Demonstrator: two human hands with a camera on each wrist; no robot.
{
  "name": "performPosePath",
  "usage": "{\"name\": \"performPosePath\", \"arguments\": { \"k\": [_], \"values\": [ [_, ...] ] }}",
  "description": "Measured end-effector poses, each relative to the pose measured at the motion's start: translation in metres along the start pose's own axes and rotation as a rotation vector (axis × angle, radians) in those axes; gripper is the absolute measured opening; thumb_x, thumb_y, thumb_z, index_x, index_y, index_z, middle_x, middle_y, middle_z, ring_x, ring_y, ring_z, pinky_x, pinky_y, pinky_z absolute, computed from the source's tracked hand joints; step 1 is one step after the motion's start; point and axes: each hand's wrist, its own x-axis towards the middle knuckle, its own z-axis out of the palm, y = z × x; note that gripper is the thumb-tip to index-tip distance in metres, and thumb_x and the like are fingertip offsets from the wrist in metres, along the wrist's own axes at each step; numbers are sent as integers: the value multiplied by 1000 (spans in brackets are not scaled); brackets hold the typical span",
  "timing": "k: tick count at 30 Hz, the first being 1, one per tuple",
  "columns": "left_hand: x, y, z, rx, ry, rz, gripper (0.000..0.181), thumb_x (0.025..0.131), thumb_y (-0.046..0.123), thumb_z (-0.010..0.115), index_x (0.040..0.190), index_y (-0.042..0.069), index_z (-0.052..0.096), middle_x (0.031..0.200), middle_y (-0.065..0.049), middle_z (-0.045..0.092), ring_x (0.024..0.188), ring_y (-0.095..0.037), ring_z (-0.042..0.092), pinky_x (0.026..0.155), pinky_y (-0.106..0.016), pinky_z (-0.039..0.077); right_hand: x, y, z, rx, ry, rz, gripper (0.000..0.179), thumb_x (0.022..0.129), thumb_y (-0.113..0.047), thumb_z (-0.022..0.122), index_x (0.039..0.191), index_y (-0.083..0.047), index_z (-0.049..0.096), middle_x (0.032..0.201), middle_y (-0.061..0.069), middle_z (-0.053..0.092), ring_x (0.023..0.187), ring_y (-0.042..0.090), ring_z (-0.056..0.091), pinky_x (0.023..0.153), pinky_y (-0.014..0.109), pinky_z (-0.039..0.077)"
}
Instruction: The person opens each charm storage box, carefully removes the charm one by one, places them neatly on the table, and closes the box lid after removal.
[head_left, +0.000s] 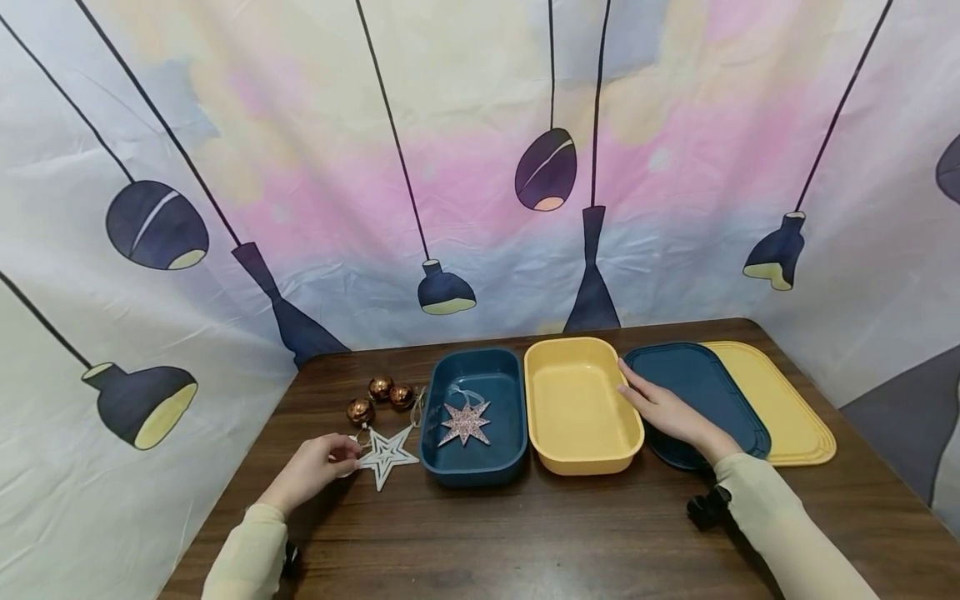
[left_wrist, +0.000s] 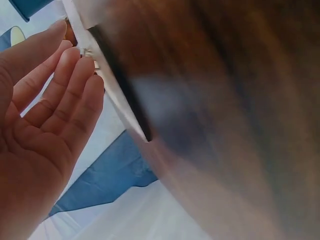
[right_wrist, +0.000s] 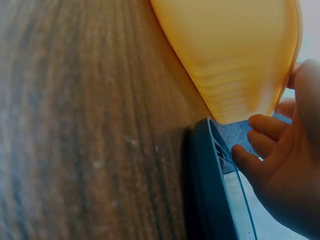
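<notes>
My left hand (head_left: 322,465) is at the left point of a white star ornament (head_left: 386,455), fingers loosely bent. In the left wrist view, that hand (left_wrist: 55,100) shows its palm, thumb and index fingertips close together; no firm hold on the star shows. Straight fingers of my right hand (head_left: 667,408) touch the right wall of a yellow box (head_left: 585,465). From the right wrist, the hand (right_wrist: 285,145) is seen beside the yellow box's outer wall (right_wrist: 230,60). A glittery pink star ornament (head_left: 465,423) with a pale ribbon lies inside the dark blue box (head_left: 474,478).
Several shiny copper baubles, one front-left (head_left: 361,411), lie behind the white star. A dark blue lid (head_left: 697,392) partly overlaps a yellow lid (head_left: 795,417) on the right. All stand on a wooden table (head_left: 570,533) before a lamp-patterned cloth (head_left: 495,83).
</notes>
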Motion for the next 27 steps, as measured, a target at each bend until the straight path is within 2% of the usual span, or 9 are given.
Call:
{"name": "performPosePath", "arguments": {
  "k": [5, 9, 16, 23, 27],
  "values": [
    [11, 9, -8, -6, -17, 20, 16, 92, 12, 75, 106, 6, 74, 97, 0, 69, 86, -15, 64, 70, -31, 53, -1, 0, -1, -1, -1, 7, 75, 106, -57, 35, 164, -19, 5, 167, 15, 8, 150, 43, 13, 113, 66, 22],
    [24, 23, -15, 18, -29, 62, 18, 94, 13, 73, 110, 5, 73, 96, 2, 68, 86, -14, 63, 74, -36, 53, -1, 0, -1, -5, 0, 11, 75, 107, -56, 35, 164, -19, 5, 167, 15, 8, 150, 44, 13, 113, 67, 22],
    [52, 49, -26, 40, -69, 113, 14, 95, 12, 71, 107, 6, 73, 91, 3, 66, 79, -14, 61, 70, -35, 52, -1, 0, -1, -14, 1, 7, 76, 106, -58, 35, 164, -18, 5, 167, 15, 8, 150, 44, 13, 114, 66, 22],
    [77, 79, -27, 51, -118, 180, 19, 96, 15, 71, 112, 7, 73, 96, 2, 67, 83, -14, 62, 72, -36, 53, 1, 1, -2, -21, 4, -4, 75, 106, -57, 35, 164, -19, 5, 167, 15, 8, 150, 44, 14, 113, 66, 23],
    [93, 96, -23, 83, -154, 245, 18, 96, 13, 71, 112, 6, 73, 100, -1, 69, 87, -15, 65, 76, -36, 55, 1, 1, -1, -16, 1, -6, 75, 106, -57, 36, 164, -19, 5, 167, 16, 9, 150, 44, 14, 113, 66, 23]
  ]
}}
